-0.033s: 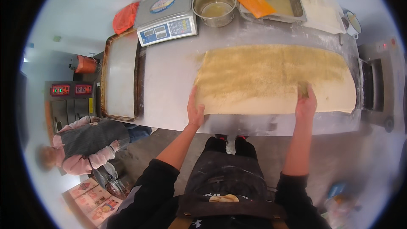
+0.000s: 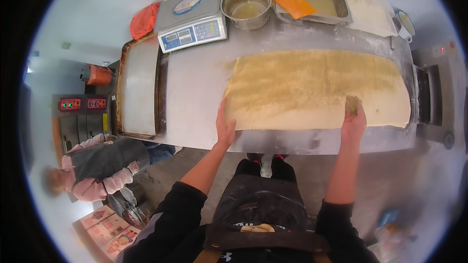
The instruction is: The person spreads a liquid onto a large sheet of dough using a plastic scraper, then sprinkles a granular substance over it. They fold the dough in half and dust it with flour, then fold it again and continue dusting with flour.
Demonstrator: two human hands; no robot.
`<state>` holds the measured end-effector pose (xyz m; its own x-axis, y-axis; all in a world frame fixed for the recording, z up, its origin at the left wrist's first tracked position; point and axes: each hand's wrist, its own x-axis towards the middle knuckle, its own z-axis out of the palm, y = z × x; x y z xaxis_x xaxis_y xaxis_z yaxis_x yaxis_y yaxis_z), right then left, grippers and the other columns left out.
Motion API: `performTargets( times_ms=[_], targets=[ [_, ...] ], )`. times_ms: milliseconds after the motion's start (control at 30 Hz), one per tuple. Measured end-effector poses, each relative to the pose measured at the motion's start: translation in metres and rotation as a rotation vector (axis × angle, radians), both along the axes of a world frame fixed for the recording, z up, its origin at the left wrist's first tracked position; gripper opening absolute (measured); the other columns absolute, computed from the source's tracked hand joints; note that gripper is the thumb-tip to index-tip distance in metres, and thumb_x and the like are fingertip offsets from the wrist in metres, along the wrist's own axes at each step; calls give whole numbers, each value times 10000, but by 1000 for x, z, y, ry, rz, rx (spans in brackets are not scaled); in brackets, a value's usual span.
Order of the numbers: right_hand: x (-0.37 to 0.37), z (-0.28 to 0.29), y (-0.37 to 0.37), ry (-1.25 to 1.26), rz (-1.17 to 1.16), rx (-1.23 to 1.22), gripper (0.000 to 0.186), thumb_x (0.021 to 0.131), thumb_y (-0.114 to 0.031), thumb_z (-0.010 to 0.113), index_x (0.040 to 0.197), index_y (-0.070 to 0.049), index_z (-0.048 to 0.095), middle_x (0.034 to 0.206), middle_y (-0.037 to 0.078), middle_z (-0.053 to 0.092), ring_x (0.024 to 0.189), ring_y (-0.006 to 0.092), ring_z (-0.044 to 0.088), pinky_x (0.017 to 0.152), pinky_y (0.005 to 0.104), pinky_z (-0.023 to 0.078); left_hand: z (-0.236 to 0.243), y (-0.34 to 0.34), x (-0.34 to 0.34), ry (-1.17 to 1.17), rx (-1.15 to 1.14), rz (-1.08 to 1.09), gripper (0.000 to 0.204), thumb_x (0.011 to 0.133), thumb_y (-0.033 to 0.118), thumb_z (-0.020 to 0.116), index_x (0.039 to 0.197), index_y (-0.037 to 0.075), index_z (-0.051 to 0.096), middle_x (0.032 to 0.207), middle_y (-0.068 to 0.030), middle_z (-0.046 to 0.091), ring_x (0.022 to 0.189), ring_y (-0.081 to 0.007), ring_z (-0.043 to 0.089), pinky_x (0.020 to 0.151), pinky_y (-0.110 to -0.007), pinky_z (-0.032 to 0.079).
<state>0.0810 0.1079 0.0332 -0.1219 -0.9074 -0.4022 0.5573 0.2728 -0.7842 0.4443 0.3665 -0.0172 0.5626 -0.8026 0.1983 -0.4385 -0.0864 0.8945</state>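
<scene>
A wide sheet of rolled dough (image 2: 292, 87) lies flat on the worktable. Its far part is coated yellowish-brown, while the strip nearest me is paler. At the sheet's left edge rests my left hand (image 2: 225, 125), open, with its fingers stretched along the edge and the thumb apart. Over the paler strip toward the right, my right hand (image 2: 354, 121) is closed around a small olive-brown lump (image 2: 351, 105) like a pad or sponge; its exact kind is unclear.
Along the back stand a digital scale (image 2: 191, 19), a steel pot (image 2: 246, 22), a steel tray (image 2: 336, 19) with an orange scraper (image 2: 293, 1), and a white enamel cup (image 2: 405, 27). A baking tray (image 2: 139, 87) lies left. A person (image 2: 105, 165) in an apron is at far left.
My right hand has shifted slightly to the right with the olive-brown lump. My left hand stays at the dough's left edge.
</scene>
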Motion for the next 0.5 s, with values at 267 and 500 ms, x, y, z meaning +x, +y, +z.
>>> performTargets(
  times_ms=[267, 500],
  targets=[
    [153, -71, 155, -227, 347, 311, 409, 1062, -86, 658, 1411, 115, 588, 1402, 211, 660, 1311, 306, 651, 1146, 395, 557, -16, 13, 1, 42, -45, 44, 791, 1026, 376, 471, 1654, -77, 308, 1621, -278, 509, 1530, -394, 459, 1281, -454, 292],
    [115, -15, 147, -120, -52, 108, 447, 1040, -114, 714, 1425, 82, 599, 1363, 182, 696, 1278, 267, 667, 1080, 360, 570, -18, 14, 6, 22, -114, 26, 795, 943, 318, 510, 1634, -45, 363, 1602, -275, 532, 1499, -432, 499, 1251, -457, 365]
  ],
)
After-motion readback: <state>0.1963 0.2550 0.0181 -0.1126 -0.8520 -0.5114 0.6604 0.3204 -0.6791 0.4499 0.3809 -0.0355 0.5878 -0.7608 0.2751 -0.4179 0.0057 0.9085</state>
